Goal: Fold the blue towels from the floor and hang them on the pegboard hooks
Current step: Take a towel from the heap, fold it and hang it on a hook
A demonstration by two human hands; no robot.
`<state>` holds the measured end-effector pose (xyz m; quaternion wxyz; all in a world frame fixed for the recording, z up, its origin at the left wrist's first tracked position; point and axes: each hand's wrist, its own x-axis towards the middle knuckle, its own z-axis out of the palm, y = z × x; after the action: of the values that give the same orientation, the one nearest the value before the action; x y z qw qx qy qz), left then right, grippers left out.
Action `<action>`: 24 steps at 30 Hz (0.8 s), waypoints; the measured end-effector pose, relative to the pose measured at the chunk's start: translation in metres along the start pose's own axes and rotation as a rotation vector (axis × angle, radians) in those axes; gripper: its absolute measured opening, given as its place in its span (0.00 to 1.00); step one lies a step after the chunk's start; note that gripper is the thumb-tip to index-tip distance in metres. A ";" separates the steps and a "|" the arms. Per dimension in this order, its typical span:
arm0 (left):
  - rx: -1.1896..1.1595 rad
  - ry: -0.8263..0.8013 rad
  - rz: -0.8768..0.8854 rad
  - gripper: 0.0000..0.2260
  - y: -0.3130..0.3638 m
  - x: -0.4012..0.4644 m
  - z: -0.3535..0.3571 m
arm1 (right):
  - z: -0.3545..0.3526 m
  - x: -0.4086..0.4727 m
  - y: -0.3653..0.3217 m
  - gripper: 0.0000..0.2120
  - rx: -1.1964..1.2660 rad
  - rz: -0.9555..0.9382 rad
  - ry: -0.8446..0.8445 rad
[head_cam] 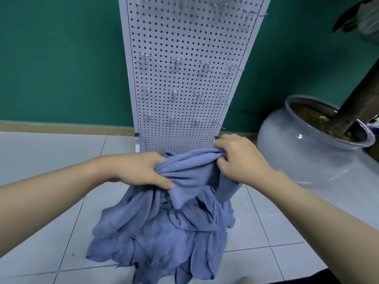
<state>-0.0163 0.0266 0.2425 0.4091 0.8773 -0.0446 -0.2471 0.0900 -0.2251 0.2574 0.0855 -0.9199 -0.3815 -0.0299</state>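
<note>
A crumpled blue towel [188, 167] is lifted above a heap of blue towels [160, 238] that lies on the tiled floor. My left hand [141, 169] grips its bunched left side, thumb on top of the cloth. My right hand [240, 158] clutches the bunched right end, fingers curled into the fabric. Straight ahead stands the white pegboard [184, 78], upright against the green wall, with rows of bare metal hooks [175, 61] across it. The towel hangs in front of the board's lower edge.
A large grey ceramic pot [303, 148] holding a plant trunk [356, 99] stands on the floor to the right of the pegboard. A wooden skirting board [61, 127] runs along the wall. White floor tiles [41, 160] spread to the left.
</note>
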 end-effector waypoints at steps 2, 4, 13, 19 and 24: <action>-0.154 0.007 0.003 0.09 0.002 -0.002 -0.003 | 0.004 -0.002 0.007 0.06 0.038 0.070 -0.001; -0.302 0.026 0.013 0.11 0.004 -0.004 -0.005 | 0.006 -0.004 0.008 0.05 0.080 0.160 -0.033; -0.915 0.283 0.074 0.15 0.024 0.004 0.002 | 0.024 -0.011 -0.021 0.20 0.541 0.308 -0.145; -1.050 0.312 0.046 0.08 0.034 0.005 0.010 | 0.014 -0.009 -0.040 0.29 1.118 0.410 -0.192; -1.047 0.373 0.086 0.11 0.033 0.006 0.015 | 0.020 -0.012 -0.037 0.28 0.932 0.340 -0.223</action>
<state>-0.0138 -0.0076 0.2562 0.8009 0.5833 0.1214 -0.0599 0.0545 -0.2041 0.2409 0.4493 -0.8307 -0.2060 0.2561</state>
